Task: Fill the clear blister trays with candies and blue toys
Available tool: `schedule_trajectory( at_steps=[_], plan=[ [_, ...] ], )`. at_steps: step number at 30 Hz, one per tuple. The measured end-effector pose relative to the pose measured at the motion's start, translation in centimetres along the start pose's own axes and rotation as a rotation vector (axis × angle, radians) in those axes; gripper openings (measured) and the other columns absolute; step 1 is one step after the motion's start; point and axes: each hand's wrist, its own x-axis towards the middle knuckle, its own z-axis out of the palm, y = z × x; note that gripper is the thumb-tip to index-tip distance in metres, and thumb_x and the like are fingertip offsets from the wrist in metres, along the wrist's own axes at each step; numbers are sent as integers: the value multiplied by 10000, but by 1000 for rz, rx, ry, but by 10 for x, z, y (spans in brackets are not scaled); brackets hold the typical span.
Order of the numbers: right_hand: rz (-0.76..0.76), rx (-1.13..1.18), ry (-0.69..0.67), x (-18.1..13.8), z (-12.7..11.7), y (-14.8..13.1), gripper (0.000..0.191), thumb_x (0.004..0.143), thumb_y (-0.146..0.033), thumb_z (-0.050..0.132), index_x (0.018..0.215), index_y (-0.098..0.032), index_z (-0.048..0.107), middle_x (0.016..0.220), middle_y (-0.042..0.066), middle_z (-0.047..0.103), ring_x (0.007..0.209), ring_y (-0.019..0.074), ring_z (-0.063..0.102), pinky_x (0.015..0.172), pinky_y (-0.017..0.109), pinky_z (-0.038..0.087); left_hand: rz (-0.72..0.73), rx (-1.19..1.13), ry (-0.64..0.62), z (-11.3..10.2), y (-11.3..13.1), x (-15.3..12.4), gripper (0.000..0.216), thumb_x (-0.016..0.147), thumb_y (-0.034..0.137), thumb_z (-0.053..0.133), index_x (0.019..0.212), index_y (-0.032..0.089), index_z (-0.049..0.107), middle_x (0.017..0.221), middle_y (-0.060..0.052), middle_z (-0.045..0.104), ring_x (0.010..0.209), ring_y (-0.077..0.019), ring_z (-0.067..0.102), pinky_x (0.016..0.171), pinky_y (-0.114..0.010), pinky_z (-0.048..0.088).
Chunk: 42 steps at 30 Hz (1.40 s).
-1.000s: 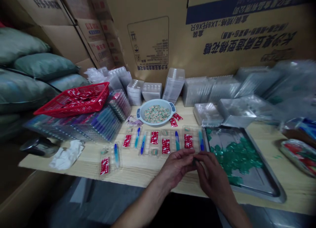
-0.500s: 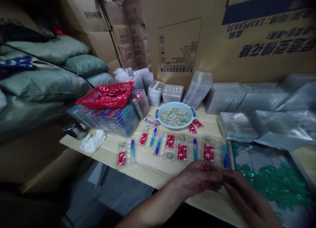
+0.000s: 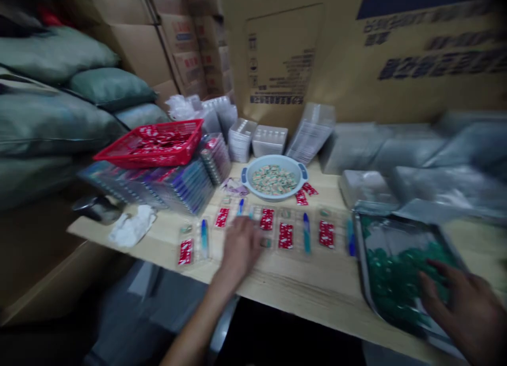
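My left hand [image 3: 241,244] is blurred and reaches down onto a row of clear plastic blister trays [image 3: 293,250], its fingers over the tray edge. It covers part of that row, and I cannot tell whether it holds anything. Small red packets [image 3: 285,235] and blue-handled tools [image 3: 306,234] lie in the trays. My right hand [image 3: 455,302] hovers with spread fingers at the near edge of a steel tray [image 3: 363,265], touching or just above the loose green pieces [image 3: 396,271] and holding none that I can see.
A light blue bowl [image 3: 273,198] of small wrapped pieces stands behind the row on the wooden table [image 3: 309,287]. To the left are a red basket [image 3: 174,157], stacked filled trays [image 3: 186,189] and a white cloth [image 3: 132,226]. Clear tray stacks [image 3: 240,140] and cardboard boxes [image 3: 277,59] line the back.
My hands were together over the table's near edge, pinching something small. They have parted: the left moved onto the blister trays and the right out over the green pieces.
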Motion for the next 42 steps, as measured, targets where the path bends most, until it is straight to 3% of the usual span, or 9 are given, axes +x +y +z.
schedule_trajectory(
  at_steps=[2, 5, 8, 13, 15, 20, 23, 31, 42],
  plan=[
    [-31, -137, -3, -3, -9, -17, 508, 938, -533, 407, 1194, -163, 645, 1026, 223, 667, 897, 354, 660, 754, 486, 543, -135, 261, 62, -4, -34, 10, 395, 949, 317, 492, 1252, 114, 645, 1424, -209, 560, 1402, -386, 419, 1127, -563, 359],
    [-99, -103, 15, -7, -5, -54, 458, 975, -420, 383, 1243, -122, 604, 1139, 215, 662, 1015, 337, 663, 858, 476, 556, -243, 438, -70, 7, -65, 17, 610, 967, 393, 462, 1452, 25, 485, 1554, -237, 421, 1494, -432, 269, 1192, -578, 257],
    [-185, -42, -12, -11, 8, -90, 424, 990, -337, 405, 1323, -123, 556, 1315, 205, 610, 1203, 323, 601, 978, 476, 523, -270, 486, -155, 22, -70, 11, 692, 983, 428, 416, 1506, -25, 388, 1573, -259, 375, 1496, -417, 277, 1205, -539, 256],
    [-330, -32, -150, -12, 24, -124, 479, 967, -220, 416, 1437, -177, 497, 1507, 194, 466, 1383, 328, 462, 1052, 516, 458, -339, 495, -106, 31, -54, 2, 718, 991, 474, 384, 1526, -4, 364, 1589, -263, 341, 1495, -439, 265, 1179, -571, 289],
    [-343, -57, -194, -9, 29, -127, 472, 958, -203, 430, 1418, -193, 536, 1489, 210, 477, 1377, 335, 471, 1059, 540, 435, -278, 470, -93, 30, -50, -1, 754, 973, 520, 419, 1527, 10, 371, 1600, -271, 310, 1502, -460, 226, 1172, -600, 284],
    [-301, -108, -301, 2, 35, -130, 445, 913, -128, 480, 1317, -215, 644, 1453, 205, 526, 1386, 343, 465, 1118, 558, 339, 266, 321, -82, 37, -45, -5, 655, 952, 551, 486, 1515, 218, 452, 1660, -140, 248, 1546, -392, 133, 1176, -580, 299],
    [-261, -70, -355, 5, 32, -136, 462, 908, -114, 494, 1318, -264, 646, 1487, 180, 500, 1426, 329, 418, 1142, 530, 306, 443, 286, -81, 56, -35, 14, 577, 977, 507, 454, 1486, 238, 495, 1640, -106, 313, 1545, -358, 174, 1188, -546, 304],
    [-221, 66, -448, 11, 19, -139, 421, 915, -126, 499, 1298, -239, 632, 1549, 169, 427, 1496, 313, 301, 1173, 517, 264, 431, 364, -385, 92, 10, 81, 679, 992, 515, 365, 1526, 99, 414, 1614, -154, 319, 1522, -331, 257, 1226, -519, 244],
    [-227, 114, -406, 18, 13, -135, 514, 886, -87, 484, 1393, -145, 544, 1550, 226, 399, 1469, 324, 348, 1146, 516, 347, 385, 337, -376, 95, 6, 84, 694, 1001, 479, 319, 1556, 63, 324, 1630, -195, 236, 1535, -291, 219, 1235, -516, 216]
  ],
)
